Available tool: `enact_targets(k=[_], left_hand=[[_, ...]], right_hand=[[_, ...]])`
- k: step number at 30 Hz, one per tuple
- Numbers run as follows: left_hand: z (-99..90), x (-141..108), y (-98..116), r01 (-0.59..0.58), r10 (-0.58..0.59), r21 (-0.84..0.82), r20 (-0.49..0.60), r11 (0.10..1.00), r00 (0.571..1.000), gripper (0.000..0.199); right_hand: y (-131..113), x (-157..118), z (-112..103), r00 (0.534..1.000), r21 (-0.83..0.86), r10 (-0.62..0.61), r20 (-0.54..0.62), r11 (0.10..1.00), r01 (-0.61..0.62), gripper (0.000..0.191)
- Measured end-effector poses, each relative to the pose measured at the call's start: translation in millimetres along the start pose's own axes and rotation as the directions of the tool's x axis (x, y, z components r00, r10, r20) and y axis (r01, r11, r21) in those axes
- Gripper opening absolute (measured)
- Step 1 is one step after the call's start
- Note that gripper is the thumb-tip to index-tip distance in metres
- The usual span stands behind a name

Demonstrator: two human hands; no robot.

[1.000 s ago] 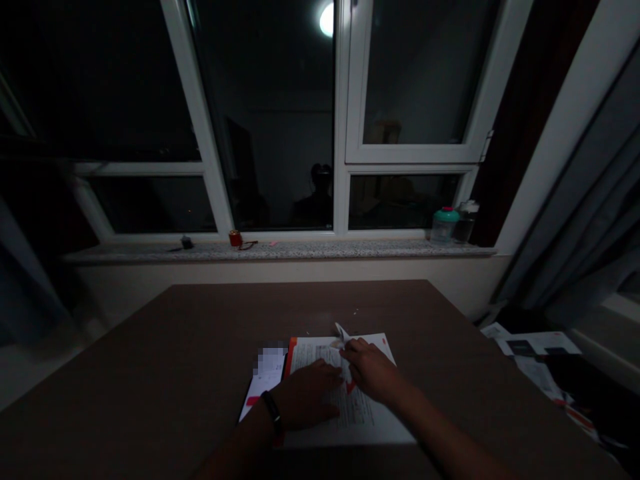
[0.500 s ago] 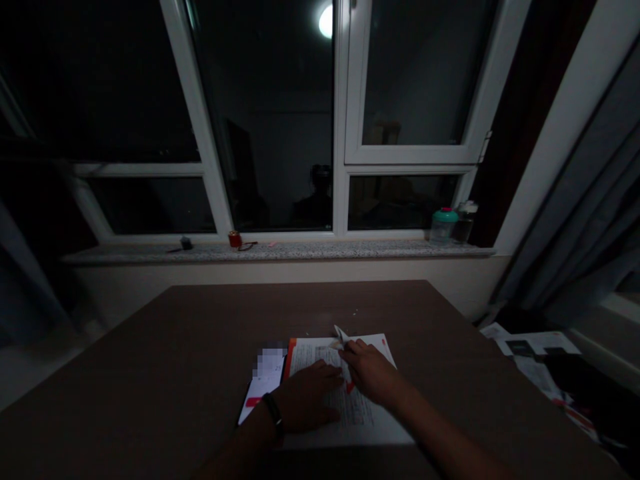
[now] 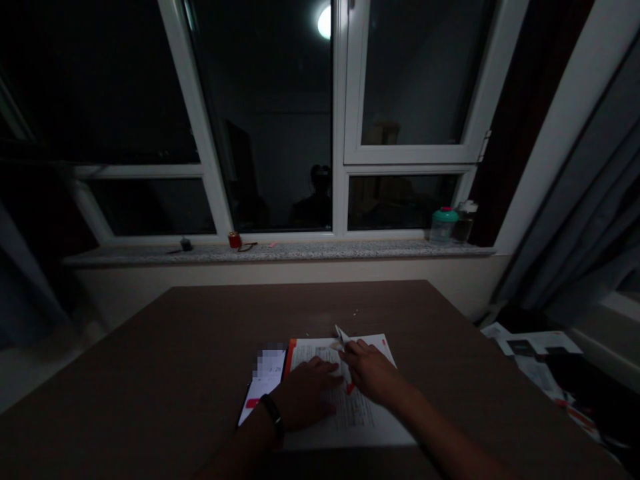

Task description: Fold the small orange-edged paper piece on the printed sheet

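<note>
A printed sheet or booklet (image 3: pixel 367 433) with red-orange trim lies on the brown table in front of me. My left hand (image 3: pixel 305 393), with a dark band on the wrist, rests on it with fingers spread. On the sheet's right half, my right hand (image 3: pixel 370 373) has its fingers closed on a small folded piece of paper (image 3: pixel 341 333), whose pointed tip sticks up past the fingers. A bit of red shows below that piece, between the hands. Left of the sheet lies a phone (image 3: pixel 263 387) with its screen lit.
The brown table (image 3: pixel 210 327) reaches toward a window. On the stone sill (image 3: pixel 320 250) stand a red spool-like object (image 3: pixel 235 239), a small dark bottle (image 3: pixel 186 244), a green-lidded container (image 3: pixel 443 225) and a clear bottle (image 3: pixel 465 221). Papers (image 3: pixel 540 343) lie to the right beyond the table.
My left hand has shifted slightly to the left and away from me on the sheet. My right hand and the folded paper have barely moved.
</note>
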State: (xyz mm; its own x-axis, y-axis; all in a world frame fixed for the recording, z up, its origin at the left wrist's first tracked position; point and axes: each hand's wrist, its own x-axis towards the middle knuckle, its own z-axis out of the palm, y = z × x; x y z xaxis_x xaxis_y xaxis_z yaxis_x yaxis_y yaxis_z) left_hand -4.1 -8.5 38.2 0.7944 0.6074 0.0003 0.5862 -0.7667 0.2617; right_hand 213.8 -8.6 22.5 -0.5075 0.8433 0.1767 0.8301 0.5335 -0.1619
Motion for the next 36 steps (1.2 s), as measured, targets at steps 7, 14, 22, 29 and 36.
enact_targets(k=[7,14,22,29,36], left_hand=[[2.3,-1,-5,0.007,-0.007,0.003,0.006,1.000,1.000,0.050],[3.5,0,0,0.022,-0.022,0.002,-0.028,1.000,0.999,0.051],[2.8,4,4,0.133,-0.132,0.012,-0.037,0.991,0.991,0.057],[2.9,8,-2,0.199,-0.198,0.050,-0.030,0.979,0.980,0.059],[9.7,8,-6,0.166,-0.164,0.048,-0.057,0.985,0.985,0.065]], right_hand=[[0,-1,0,1.000,0.016,0.000,-0.006,1.000,0.000,0.041],[2,-1,3,1.000,0.011,0.000,-0.011,1.000,0.001,0.041],[3,-1,5,1.000,0.017,-0.009,-0.027,1.000,0.009,0.041],[4,0,7,1.000,0.027,-0.001,-0.029,1.000,0.002,0.037],[4,-1,4,1.000,0.060,-0.009,-0.018,0.998,0.010,0.039]])
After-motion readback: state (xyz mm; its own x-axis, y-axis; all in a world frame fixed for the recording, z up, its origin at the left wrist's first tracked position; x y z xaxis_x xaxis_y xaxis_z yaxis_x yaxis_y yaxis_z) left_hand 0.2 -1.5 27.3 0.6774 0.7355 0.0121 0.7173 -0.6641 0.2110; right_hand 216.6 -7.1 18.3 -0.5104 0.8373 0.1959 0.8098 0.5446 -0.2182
